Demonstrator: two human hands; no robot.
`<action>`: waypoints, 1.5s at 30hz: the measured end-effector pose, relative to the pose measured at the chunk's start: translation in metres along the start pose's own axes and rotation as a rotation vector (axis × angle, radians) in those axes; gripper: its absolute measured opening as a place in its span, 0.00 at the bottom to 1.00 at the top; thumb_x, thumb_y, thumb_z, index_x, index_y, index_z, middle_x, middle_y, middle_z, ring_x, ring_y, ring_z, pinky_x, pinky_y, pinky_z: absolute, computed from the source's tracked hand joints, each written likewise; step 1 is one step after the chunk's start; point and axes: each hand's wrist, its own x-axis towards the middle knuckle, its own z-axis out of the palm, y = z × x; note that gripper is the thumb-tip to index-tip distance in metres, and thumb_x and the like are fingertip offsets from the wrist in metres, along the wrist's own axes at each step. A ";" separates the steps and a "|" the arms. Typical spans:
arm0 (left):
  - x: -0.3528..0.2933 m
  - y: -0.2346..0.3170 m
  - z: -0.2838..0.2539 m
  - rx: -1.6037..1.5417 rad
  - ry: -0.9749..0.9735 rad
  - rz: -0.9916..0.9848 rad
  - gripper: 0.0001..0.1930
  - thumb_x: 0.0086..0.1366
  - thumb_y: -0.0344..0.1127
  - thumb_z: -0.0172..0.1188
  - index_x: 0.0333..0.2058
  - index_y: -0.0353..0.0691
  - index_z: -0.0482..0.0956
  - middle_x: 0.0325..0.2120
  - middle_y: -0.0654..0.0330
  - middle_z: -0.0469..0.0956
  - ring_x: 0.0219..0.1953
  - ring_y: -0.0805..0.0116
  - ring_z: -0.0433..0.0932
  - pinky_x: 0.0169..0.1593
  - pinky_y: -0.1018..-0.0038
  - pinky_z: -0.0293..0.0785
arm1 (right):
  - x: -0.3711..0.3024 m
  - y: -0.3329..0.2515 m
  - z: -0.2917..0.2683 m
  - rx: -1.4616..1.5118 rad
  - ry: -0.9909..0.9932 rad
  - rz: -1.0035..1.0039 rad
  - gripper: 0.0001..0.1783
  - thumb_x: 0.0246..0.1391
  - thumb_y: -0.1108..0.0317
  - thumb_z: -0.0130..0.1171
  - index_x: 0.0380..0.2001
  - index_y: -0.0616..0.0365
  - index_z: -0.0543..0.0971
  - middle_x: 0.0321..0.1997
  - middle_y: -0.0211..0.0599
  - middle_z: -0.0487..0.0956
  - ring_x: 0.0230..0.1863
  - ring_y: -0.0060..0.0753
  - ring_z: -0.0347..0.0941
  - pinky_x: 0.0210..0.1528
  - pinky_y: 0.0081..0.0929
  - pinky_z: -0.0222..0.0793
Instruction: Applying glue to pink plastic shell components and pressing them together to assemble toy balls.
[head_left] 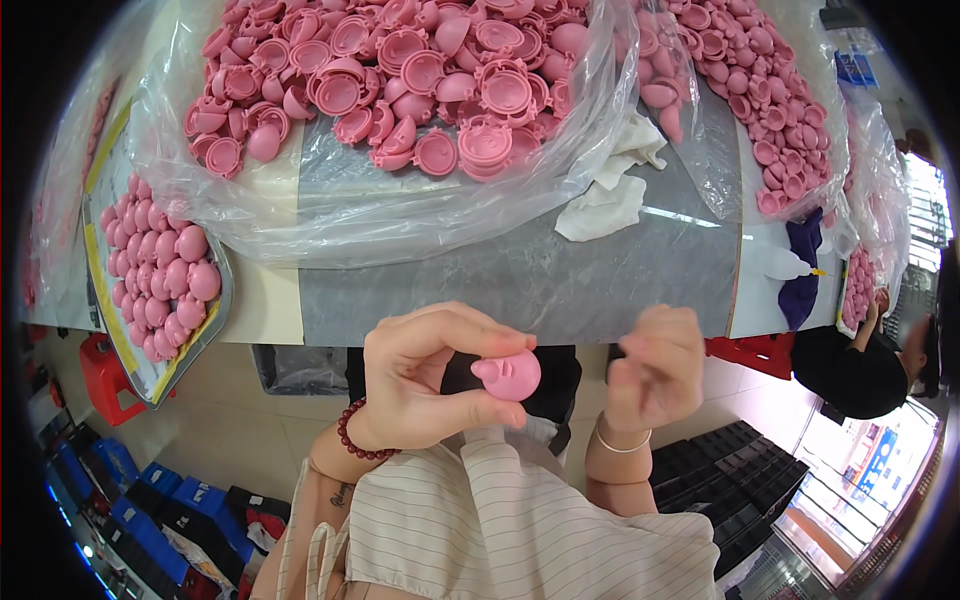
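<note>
Between the thumb and fingers of my left hand point(425, 370) is a small round pink plastic piece point(512, 376) with raised details on its face. I hold it just off the table's near edge. To its right, apart from it, my right hand point(660, 365) is raised with curled fingers, slightly smeared by motion; whether anything is in them I cannot make out. Beyond both hands, a heap of pink half-shells point(420, 75) lies on clear plastic sheeting point(400, 235). Closed pink balls point(160, 270) sit close together on a tray point(222, 320) at the left.
Crumpled white cloths point(605, 205) lie on the grey tabletop point(430, 300). At the right are another pink heap point(770, 110), a white bottle point(785, 264) with a yellow tip, and a purple cloth point(803, 260). A co-worker point(860, 370) is at the far right. Black crates point(725, 490) stand below.
</note>
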 end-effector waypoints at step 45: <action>0.001 0.002 -0.008 -0.139 -0.042 0.180 0.25 0.41 0.37 0.68 0.37 0.36 0.69 0.31 0.51 0.72 0.37 0.59 0.72 0.46 0.62 0.68 | 0.016 0.023 -0.007 0.254 0.170 0.509 0.18 0.46 0.65 0.51 0.36 0.71 0.68 0.31 0.52 0.74 0.34 0.36 0.71 0.38 0.23 0.64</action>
